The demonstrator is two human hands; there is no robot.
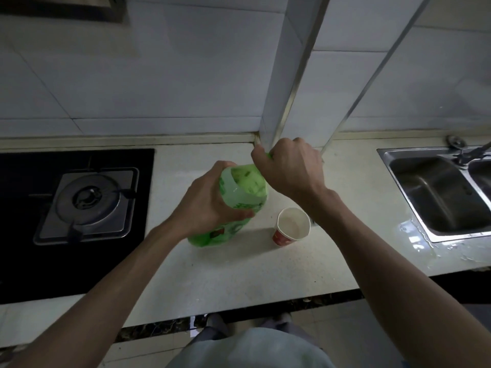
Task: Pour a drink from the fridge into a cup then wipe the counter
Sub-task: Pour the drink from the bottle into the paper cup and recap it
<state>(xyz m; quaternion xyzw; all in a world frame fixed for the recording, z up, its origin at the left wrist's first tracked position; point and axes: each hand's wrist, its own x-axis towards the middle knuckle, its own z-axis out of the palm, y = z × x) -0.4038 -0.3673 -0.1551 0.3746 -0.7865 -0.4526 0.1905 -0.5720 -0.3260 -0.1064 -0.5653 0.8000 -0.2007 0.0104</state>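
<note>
- worktop [239, 274]: one, carrying the task's things.
- bottle [247, 187]: one, green, with its long axis leaning from the base near you up toward the back right.
- left hand [204, 200]: your fingers wrap the bottle's body.
- right hand [289, 166]: curled over the bottle's top, with the cap hidden.
- cup [292, 227]: one, upright, just right of the bottle's base and under your right wrist.

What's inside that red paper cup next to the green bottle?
Only the pale inner wall and bottom of the red paper cup show, with no coloured drink visible. In this dim light, a clear liquid cannot be ruled out. The mouth is open to view.
</note>
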